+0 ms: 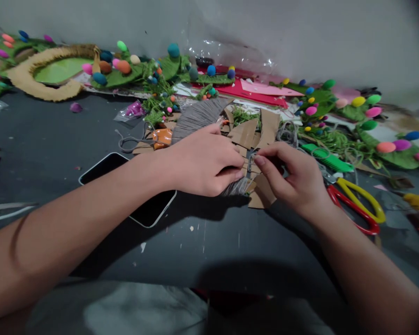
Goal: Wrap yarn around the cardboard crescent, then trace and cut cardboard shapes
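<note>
My feed shows the left hand (209, 160) covering the middle of a yarn-wrapped piece (200, 116) on the table (202, 242); its fingers curl, but I can't tell whether they grip. The right hand (293, 177) pinches grey yarn (250, 162) just beside it. The left forearm hides part of a phone (106, 166); I can't make out most of the scissors' (377, 215) blades. Pale scraps (143, 247) dot the dark tabletop, below a grey wall (125, 21).

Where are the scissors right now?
In the head view, the red-and-yellow-handled scissors lie on the dark table toward the right side, just right of the right hand and below the bright green piece.
</note>
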Available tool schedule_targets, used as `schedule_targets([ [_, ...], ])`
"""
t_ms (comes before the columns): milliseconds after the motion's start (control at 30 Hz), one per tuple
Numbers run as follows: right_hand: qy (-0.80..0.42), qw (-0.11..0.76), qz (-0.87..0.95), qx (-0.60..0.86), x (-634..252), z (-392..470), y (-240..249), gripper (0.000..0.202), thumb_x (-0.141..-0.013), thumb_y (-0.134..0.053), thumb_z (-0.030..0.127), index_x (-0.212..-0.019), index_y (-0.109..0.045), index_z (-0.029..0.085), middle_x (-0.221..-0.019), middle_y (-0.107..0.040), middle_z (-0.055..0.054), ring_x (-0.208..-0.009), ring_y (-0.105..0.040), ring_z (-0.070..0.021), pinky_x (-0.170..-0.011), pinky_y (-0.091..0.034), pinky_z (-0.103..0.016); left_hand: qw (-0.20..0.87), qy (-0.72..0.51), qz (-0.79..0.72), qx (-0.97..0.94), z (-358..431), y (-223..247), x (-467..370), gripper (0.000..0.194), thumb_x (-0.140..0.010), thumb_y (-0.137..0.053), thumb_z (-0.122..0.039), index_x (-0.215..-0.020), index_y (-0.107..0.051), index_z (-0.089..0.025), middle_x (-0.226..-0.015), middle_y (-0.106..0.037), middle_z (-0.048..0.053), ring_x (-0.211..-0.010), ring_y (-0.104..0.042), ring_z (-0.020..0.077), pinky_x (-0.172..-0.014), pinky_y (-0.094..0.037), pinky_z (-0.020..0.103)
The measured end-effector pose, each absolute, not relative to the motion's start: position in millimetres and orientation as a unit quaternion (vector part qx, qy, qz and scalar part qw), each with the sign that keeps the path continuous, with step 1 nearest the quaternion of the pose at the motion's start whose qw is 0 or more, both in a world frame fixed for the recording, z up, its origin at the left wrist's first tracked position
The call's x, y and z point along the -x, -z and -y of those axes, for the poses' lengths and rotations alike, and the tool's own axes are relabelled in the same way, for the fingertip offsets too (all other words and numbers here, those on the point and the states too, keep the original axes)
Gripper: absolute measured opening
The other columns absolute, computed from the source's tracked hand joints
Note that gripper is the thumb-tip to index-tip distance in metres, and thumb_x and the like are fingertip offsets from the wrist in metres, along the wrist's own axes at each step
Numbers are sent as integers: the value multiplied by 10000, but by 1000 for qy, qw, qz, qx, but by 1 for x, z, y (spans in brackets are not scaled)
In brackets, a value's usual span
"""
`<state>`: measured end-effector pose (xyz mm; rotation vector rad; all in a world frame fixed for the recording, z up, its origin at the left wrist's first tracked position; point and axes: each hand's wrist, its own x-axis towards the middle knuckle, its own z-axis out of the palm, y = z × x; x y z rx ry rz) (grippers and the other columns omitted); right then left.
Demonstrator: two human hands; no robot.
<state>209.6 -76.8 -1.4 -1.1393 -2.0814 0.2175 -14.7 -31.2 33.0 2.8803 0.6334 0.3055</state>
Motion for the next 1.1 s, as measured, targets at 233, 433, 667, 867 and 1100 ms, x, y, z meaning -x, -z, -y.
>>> schedule_targets([
  [233,-128,336,854,376,-216,82,-11,56,-908,-723,230,-957,-699,216,-855,-714,-33,-765,-645,-185,-716,-489,-331,96,-62,-235,-965,29,-32,17,280,-957,-517,-269,-764,-711,-210,-752,-724,7,-745,-609,180,-806,-315,388],
  [433,-148,255,907,300,-228,76,-17,88,-890,-771,232,-972,-745,212,-893,-712,-58,-820,-619,-203,-745,-468,-363,84,-58,-239,-966,27,-30,18,298,-957,-516,-275,-730,-695,-203,-735,-723,9,-721,-603,176,-798,-318,391],
  [667,-161,287,888,321,-229,75,-14,75,-901,-746,166,-967,-735,200,-907,-711,-59,-843,-622,-192,-752,-499,-339,108,-47,-229,-966,29,-31,16,285,-942,-516,-240,-720,-694,-216,-714,-711,-7,-694,-578,163,-807,-303,388],
  [867,-148,305,877,342,-227,75,-14,57,-900,-743,166,-932,-708,198,-852,-695,-39,-803,-615,-174,-723,-489,-317,98,-38,-230,-967,29,-31,16,277,-940,-524,-266,-742,-711,-217,-733,-711,10,-714,-579,178,-808,-304,388],
  [1100,-168,286,865,377,-229,73,-11,24,-924,-718,214,-945,-711,204,-847,-664,-28,-763,-596,-159,-674,-460,-303,159,-76,-231,-957,26,-34,18,281,-966,-508,-275,-735,-651,-203,-721,-680,-12,-695,-565,161,-821,-310,381],
])
